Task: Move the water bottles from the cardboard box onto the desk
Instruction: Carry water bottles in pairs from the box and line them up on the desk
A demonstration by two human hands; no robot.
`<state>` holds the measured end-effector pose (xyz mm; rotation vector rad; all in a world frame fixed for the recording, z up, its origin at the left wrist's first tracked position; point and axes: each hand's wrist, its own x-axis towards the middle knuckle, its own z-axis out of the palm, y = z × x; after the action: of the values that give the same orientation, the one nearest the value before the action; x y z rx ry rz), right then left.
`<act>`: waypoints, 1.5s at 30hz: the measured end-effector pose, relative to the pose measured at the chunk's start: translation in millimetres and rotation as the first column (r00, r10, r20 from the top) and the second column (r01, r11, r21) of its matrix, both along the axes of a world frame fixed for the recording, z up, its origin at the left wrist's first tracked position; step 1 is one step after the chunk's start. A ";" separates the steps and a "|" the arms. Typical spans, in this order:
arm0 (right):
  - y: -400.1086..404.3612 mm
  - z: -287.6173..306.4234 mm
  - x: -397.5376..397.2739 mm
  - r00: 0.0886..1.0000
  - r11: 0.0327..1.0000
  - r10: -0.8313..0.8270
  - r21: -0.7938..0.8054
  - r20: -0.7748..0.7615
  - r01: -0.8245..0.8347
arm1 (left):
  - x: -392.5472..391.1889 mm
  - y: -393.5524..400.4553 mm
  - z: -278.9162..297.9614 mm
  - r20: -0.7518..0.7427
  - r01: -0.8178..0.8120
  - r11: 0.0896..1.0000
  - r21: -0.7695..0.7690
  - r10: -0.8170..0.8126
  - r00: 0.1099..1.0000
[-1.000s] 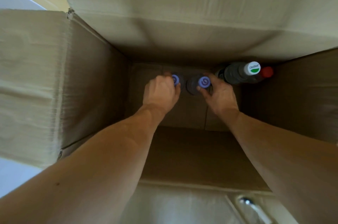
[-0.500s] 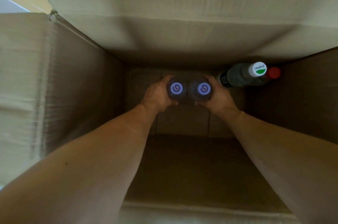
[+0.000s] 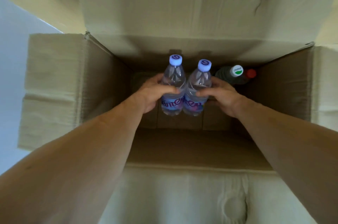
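I look straight down into an open cardboard box (image 3: 102, 81). Two clear water bottles with pale purple caps and blue-purple labels are held side by side above the box floor, touching each other. My left hand (image 3: 153, 94) grips the left water bottle (image 3: 173, 79) around its middle. My right hand (image 3: 219, 96) grips the right water bottle (image 3: 198, 85) the same way. Both bottles are upright, caps toward the camera. The desk is not in view.
In the box's far right corner stand a dark bottle with a white-and-green cap (image 3: 232, 74) and a red-capped bottle (image 3: 250, 74) behind it. The box flaps stand open: a tall one at the back (image 3: 173, 13), one on the left (image 3: 53, 86), one near me (image 3: 182, 196).
Both hands closed around the two purple-capped bottles on the box floor and lifted them upward together, closer to the camera. The bottles in the far right corner stayed put.
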<state>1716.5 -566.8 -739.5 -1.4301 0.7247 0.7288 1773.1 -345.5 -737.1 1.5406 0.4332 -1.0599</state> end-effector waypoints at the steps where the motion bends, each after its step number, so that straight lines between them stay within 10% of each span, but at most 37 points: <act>1: -1.4 13.0 2.6 1.000 1.000 0.007 0.028 -0.018 -0.007 | 0.3 0.3 14.5 -0.038 -0.022 0.999 -0.042 0.021 0.999; 12: -4.0 205.1 22.1 0.986 0.945 -0.105 0.295 -0.126 0.138 | -8.2 -0.7 201.5 -0.241 -0.244 0.957 -0.156 0.202 0.949; 32: -33.3 544.3 16.2 0.925 0.876 -0.307 0.447 0.225 0.182 | 31.3 -57.6 562.8 0.126 0.022 0.972 -0.233 0.008 0.992; 45: -77.2 631.7 -43.0 0.819 0.874 -0.435 0.392 0.374 0.286 | 3.7 -116.9 647.0 0.222 0.161 0.932 -0.324 -0.091 0.971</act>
<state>1673.5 -644.0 -107.8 -1.0568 0.4646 0.1777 1776.7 -462.4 -90.1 1.3601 0.0039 -1.0027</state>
